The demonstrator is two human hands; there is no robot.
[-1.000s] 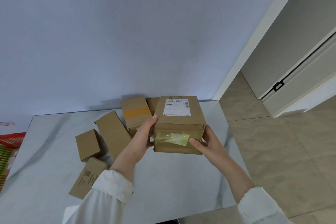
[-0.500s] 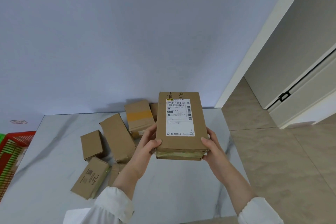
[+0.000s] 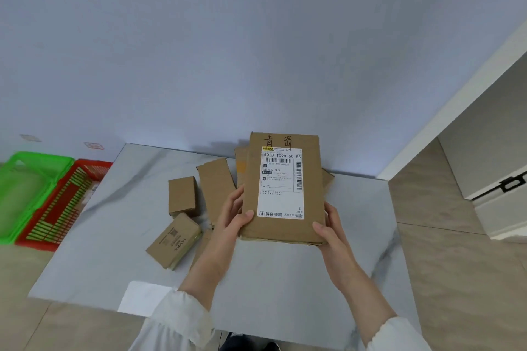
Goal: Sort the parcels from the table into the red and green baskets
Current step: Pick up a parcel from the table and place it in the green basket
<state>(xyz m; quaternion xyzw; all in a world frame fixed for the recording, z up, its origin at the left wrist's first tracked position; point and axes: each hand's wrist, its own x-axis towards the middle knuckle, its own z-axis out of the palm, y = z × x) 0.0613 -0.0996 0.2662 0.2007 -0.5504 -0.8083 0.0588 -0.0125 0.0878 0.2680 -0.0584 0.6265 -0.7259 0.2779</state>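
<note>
I hold a brown cardboard parcel (image 3: 253, 179) with a white shipping label above the marble table (image 3: 119, 225), its labelled face tilted up toward me. My left hand (image 3: 232, 215) grips its left edge and my right hand (image 3: 328, 226) grips its lower right corner. Several smaller brown parcels lie on the table to the left, among them a small box (image 3: 182, 195), a long box (image 3: 216, 185) and a printed box (image 3: 172, 241). More parcels are partly hidden behind the held one. The green basket (image 3: 25, 191) and the red basket (image 3: 61, 208) stand on the floor at the far left.
A blue-grey wall rises right behind the table. A white door frame (image 3: 445, 111) and tiled floor (image 3: 445, 251) lie to the right. A white patch (image 3: 142, 295) sits at the table's near edge.
The parcel has been tipped up so its labelled top faces me, and both hands shifted lower on its sides. My view has swung left, bringing both baskets into sight.
</note>
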